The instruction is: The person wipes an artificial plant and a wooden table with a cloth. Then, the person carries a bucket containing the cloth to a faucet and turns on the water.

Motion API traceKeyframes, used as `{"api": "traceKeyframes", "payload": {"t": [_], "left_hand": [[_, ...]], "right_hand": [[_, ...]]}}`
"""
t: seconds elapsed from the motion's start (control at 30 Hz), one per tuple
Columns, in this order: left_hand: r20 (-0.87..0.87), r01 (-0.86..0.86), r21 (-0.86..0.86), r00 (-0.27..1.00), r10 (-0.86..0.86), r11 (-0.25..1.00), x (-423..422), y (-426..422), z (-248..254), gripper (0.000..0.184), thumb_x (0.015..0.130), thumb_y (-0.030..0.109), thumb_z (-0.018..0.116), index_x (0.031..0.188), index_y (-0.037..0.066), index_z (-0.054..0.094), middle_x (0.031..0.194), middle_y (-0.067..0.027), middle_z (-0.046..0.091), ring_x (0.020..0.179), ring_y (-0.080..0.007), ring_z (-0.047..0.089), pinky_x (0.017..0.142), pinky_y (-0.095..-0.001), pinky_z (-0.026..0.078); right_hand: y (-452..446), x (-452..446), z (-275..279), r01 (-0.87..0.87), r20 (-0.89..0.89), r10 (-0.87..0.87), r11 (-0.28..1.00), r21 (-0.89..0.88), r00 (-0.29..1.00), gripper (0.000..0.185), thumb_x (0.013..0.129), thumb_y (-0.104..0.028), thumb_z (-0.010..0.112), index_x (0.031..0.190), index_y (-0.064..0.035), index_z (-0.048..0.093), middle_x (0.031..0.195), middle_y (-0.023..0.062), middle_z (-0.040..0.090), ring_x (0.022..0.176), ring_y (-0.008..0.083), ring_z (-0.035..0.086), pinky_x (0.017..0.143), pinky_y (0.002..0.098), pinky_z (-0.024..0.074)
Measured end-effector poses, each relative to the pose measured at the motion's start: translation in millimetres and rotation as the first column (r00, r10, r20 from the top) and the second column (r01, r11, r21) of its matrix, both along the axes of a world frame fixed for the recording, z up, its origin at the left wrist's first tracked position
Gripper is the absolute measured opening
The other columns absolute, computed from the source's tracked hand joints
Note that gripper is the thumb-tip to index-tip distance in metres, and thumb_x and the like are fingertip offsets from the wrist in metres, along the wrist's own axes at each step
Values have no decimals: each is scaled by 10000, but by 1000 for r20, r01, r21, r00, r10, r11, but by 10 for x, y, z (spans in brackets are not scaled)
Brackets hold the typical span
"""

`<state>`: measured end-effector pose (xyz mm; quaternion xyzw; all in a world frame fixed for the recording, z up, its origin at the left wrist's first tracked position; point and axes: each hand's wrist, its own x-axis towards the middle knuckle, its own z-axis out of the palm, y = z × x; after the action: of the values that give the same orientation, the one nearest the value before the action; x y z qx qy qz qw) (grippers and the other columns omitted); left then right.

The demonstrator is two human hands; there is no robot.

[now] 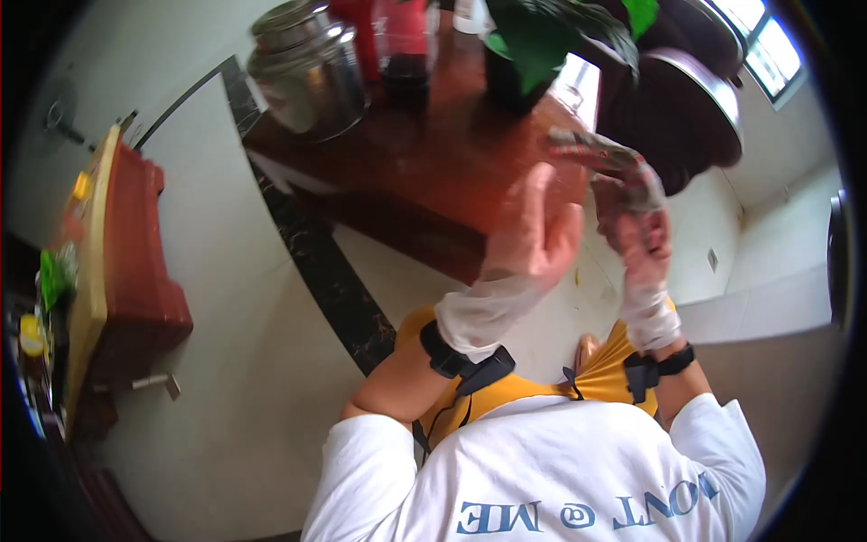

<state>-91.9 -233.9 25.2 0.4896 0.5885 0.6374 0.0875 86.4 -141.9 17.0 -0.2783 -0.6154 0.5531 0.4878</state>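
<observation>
My right hand (639,221), in a thin see-through glove, grips a crumpled grey cloth with red stripes (623,161). One end of the cloth reaches left above the corner of the reddish-brown table (424,172). My left hand (535,230) wears the same kind of glove and is just left of the right one, near the table's edge. Its fingers are apart, with nothing seen between them, and motion blurs it somewhat. Black straps with small boxes go around both wrists.
On the table stand a shiny metal canister (307,77), a red container (402,36) and a leafy plant in a dark pot (510,86). Dark rounded chairs (673,108) are beyond it. A red-brown cabinet with a cluttered top (140,244) is at left.
</observation>
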Motion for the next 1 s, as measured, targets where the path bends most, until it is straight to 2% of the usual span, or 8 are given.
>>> {"api": "traceKeyframes", "payload": {"t": [0.07,0.1,0.13,0.2,0.27,0.37,0.57,1.0], "left_hand": [[-215,-139,200,960,182,970,-122,136,-132,470,918,90,667,1349,-3,505,1180,-237,637,1040,-378,644,894,-438,532],[-194,-92,113,974,112,989,-164,173,-238,469,918,72,651,1352,-15,499,1161,-250,642,1022,-400,649,891,-454,533],[-175,-43,22,983,46,999,-208,187,-341,468,918,55,635,1356,-27,493,1142,-264,647,1005,-422,654,889,-469,534],[-254,-5,15,967,9,1000,-265,216,-411,450,905,-4,586,1341,-67,500,1133,-277,649,1008,-436,655,886,-482,536],[-438,-8,28,899,20,1000,-235,225,-453,475,885,42,593,1330,-98,506,1167,-269,647,1028,-421,660,875,-459,548],[-507,-43,-65,862,4,997,-154,175,-376,440,873,16,629,1302,-51,556,1134,-229,670,1021,-384,665,888,-456,534],[-534,-90,-112,846,16,990,-97,191,-319,442,865,42,655,1297,-18,581,1103,-194,692,1010,-363,667,906,-454,512],[-562,-151,-317,826,-57,936,-44,61,-230,416,885,88,670,1292,24,616,1170,-156,683,1086,-331,632,983,-416,462]], "right_hand": [[-310,72,-517,-268,-424,195,956,-121,884,610,930,-10,649,1496,-88,434,1409,133,552,1296,300,556,1042,366,471],[-566,-83,-381,-115,25,112,984,134,993,658,910,-50,687,1510,-85,418,1470,147,488,1396,319,399,1123,407,359],[-764,-253,-237,-79,430,-113,912,403,896,711,890,-89,724,1524,-82,403,1532,161,425,1497,337,242,1203,448,247],[-650,-346,-309,7,393,-209,890,457,896,664,894,-60,684,1504,-73,421,1493,143,471,1499,394,214,1218,459,193],[-485,-366,-280,50,379,-202,926,375,903,645,887,-69,695,1484,-87,452,1480,112,486,1492,406,224,1208,460,217],[-152,-360,-371,-6,536,-351,832,554,768,635,836,-147,758,1426,-139,523,1492,153,453,1472,421,257,1200,460,250],[854,-568,-529,255,276,-408,853,456,870,632,752,-228,827,1333,-155,589,1486,215,388,1397,410,367,1152,432,344],[2563,-764,-561,369,423,-484,870,327,766,691,657,-403,874,1285,-245,634,1423,157,453,1273,324,536,1083,361,459]]}}
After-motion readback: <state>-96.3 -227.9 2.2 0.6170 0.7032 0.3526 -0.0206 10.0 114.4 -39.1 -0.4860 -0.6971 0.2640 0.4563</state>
